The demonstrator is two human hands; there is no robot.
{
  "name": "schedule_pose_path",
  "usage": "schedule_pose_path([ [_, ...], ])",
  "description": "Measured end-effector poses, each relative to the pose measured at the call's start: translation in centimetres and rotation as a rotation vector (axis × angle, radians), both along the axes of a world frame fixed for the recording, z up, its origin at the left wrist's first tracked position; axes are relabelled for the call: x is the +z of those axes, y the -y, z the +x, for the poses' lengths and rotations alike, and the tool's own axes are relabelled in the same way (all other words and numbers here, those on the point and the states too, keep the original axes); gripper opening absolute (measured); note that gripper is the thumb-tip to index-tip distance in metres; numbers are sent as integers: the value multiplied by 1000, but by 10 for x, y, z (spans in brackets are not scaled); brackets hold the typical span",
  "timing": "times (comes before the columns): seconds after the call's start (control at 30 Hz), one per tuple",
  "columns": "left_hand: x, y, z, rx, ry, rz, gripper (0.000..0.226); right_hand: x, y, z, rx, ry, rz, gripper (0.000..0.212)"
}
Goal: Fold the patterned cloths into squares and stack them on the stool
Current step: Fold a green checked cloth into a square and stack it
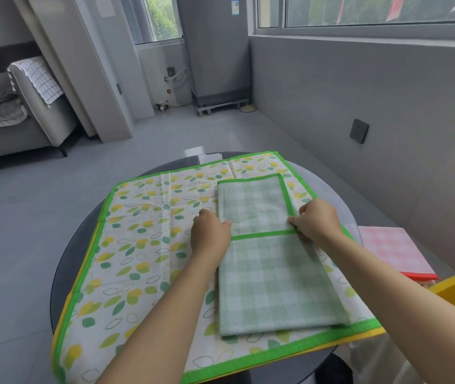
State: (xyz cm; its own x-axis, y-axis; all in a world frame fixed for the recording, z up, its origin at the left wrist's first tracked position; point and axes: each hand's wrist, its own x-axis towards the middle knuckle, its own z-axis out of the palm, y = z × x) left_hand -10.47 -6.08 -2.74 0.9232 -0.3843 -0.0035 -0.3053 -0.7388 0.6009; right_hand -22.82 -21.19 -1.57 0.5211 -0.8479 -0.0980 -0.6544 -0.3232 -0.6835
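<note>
Dark glass beneath it all: round table [68, 259], carrying the spread leaf-print cloth [148, 245] with a yellow cloth [367, 334] peeking out under its near edge

On top of that, right under both hands, the green check cloth [273, 281], folded to a long strip that runs away from and back toward the body. Off to the outside of the right grip and lower, a pink check cloth [390, 250] already folded, presumably on the stool, itself hidden under it

Left hand [211, 235] curled at the strip's left side, thumb on top, seemingly pinching the folded layers. Right hand [317, 221] pinching the opposite side, fingertips closed on the corner where the green hem band [262, 234] meets the side hem. Band stretched straight between the two grips, about halfway along the strip

For a clean square:
- Keep both pinches level and the band taut
- Match that edge to the strip's end edge, corner over corner, before letting go
- Watch the side hems; line them up so no check fabric peeks out on either side of the grips
- Lift only the strip, not the leaf-print layer below the fingers
- Press the crease flat from between the grips outward, then carry it over to the pink one
</note>
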Motion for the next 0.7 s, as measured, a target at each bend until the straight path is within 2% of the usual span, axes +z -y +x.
schedule_pose_path([
  [0.1, -4, 2, 6, 10, -5, 0, 41, 0, 5, 1, -19, 36, 107, 19],
  [0.2, -2, 0, 6, -2, -7, 11, 27, -1, 6, 0, -29, 85, 153, 22],
  [0.3, -2, -4, 1, 14, -12, -28, 23, -3, 3, -3, -55, 179, 200, 20],
  [0.53, -3, -18, -6, 70, -150, -330, 18, -7, 5, -14, -97, 422, 396, 17],
  [0.7, 2, -29, -9, 17, -276, -489, 15, -5, 5, -23, -22, 514, 460, 14],
])
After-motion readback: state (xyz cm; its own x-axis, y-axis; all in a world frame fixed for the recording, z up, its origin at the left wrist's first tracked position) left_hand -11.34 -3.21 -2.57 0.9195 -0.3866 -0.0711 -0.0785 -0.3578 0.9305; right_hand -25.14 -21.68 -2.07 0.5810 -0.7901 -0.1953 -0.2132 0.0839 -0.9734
